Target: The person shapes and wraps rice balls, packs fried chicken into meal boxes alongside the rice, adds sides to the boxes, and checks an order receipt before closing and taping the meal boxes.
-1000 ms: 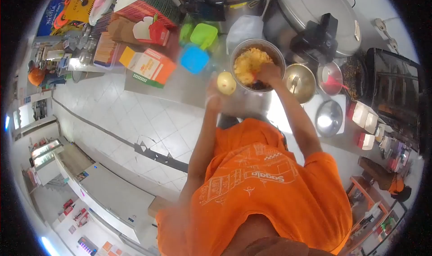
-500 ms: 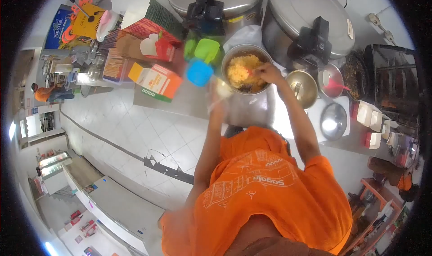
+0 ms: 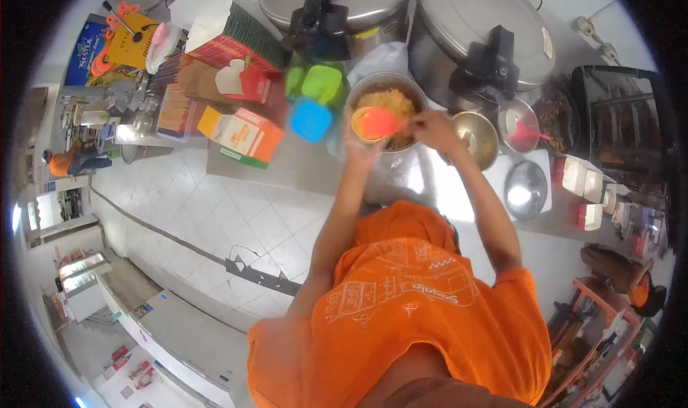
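Observation:
A deep metal pot (image 3: pixel 360 92) on the counter holds yellow, rice-like food (image 3: pixel 393 104). At its near left rim, my left hand (image 3: pixel 360 148) is closed around a small pale cup (image 3: pixel 356 125). My right hand (image 3: pixel 434 131) grips a red-orange spoon (image 3: pixel 385 123), slightly blurred. The spoon's head lies over the mouth of the cup, above the pot's near left side. It hides part of what is in the cup.
Blue (image 3: pixel 310 121) and green (image 3: pixel 322 84) containers stand left of the pot, beyond them an orange-white box (image 3: pixel 251 139). Two large lidded cookers (image 3: pixel 487 21) stand behind. A metal bowl (image 3: pixel 488 148), a bowl with a pink utensil (image 3: pixel 510 114) and a round lid (image 3: pixel 527 191) are at right.
My left hand has brought the cup up and right to the pot's rim. The spoon has come out of the food and over the cup.

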{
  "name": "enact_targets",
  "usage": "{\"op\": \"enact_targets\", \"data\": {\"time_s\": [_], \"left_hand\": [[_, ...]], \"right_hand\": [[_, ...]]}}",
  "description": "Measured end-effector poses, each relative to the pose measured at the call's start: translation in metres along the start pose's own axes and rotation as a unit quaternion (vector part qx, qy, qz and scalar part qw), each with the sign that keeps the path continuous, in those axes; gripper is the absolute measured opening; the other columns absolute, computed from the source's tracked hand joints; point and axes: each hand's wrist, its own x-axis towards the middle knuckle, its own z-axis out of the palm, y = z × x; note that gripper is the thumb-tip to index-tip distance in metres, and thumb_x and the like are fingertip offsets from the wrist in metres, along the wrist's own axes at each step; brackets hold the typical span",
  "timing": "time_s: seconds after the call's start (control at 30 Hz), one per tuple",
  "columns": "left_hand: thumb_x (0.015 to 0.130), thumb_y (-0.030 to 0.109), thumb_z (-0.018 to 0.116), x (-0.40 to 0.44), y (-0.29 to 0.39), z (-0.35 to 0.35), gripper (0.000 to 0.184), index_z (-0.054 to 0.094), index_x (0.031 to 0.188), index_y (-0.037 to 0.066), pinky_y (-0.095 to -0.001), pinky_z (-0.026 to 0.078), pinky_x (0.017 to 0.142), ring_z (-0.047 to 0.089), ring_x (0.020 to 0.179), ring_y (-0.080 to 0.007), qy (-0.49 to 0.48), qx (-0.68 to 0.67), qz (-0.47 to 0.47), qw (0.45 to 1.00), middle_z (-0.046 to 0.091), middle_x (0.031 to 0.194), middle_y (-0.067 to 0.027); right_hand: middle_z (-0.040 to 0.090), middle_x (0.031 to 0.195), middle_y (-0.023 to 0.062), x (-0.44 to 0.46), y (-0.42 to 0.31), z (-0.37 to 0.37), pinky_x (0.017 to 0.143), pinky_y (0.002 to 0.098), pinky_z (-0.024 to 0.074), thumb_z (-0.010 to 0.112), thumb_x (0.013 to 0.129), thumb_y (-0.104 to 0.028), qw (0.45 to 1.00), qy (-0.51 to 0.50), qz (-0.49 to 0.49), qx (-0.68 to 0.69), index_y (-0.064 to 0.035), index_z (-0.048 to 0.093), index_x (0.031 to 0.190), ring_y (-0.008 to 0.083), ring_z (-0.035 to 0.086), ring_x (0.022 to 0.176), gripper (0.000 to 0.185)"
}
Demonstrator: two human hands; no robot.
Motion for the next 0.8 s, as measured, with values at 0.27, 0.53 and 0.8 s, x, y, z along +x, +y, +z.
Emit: {"op": "enact_targets", "data": {"time_s": [0.27,0.53,0.8], "left_hand": [[0.096,0.049,0.051,-0.006,0.026,-0.057,0.048,0.051,0.132,0.016,-0.0575,0.054,0.086,0.06,0.113,-0.0323,0.077,0.145,0.087,0.983,0.061,0.125,-0.0091],[0.098,0.045,0.052,-0.006,0.038,-0.117,0.043,0.05,0.134,0.022,-0.058,0.055,0.085,0.061,0.114,-0.0301,0.024,0.115,0.075,0.99,0.06,0.128,-0.0059],[0.097,0.045,0.052,-0.021,0.02,-0.105,0.045,0.05,0.135,0.021,-0.0626,0.051,0.088,0.06,0.116,-0.0309,-0.009,0.202,0.165,0.965,0.06,0.129,-0.0076]], "right_hand": [[0.073,0.093,0.0135,0.057,0.011,-0.008,0.075,0.0444,0.0559,0.065,0.081,-0.04,0.984,-0.102,0.042,-0.138,-0.0162,0.077,0.091,0.0336,0.07,0.086,0.029],[0.074,0.087,0.014,0.107,0.05,0.135,0.068,0.0442,0.0579,0.06,0.084,-0.02,0.96,-0.032,-0.047,-0.273,-0.0101,0.075,0.089,0.0285,0.073,0.083,0.019],[0.072,0.088,0.0129,0.085,0.012,0.071,0.076,0.0431,0.0562,0.068,0.074,-0.021,0.93,-0.178,-0.108,-0.303,-0.0131,0.074,0.091,0.0295,0.071,0.086,0.02]]}}
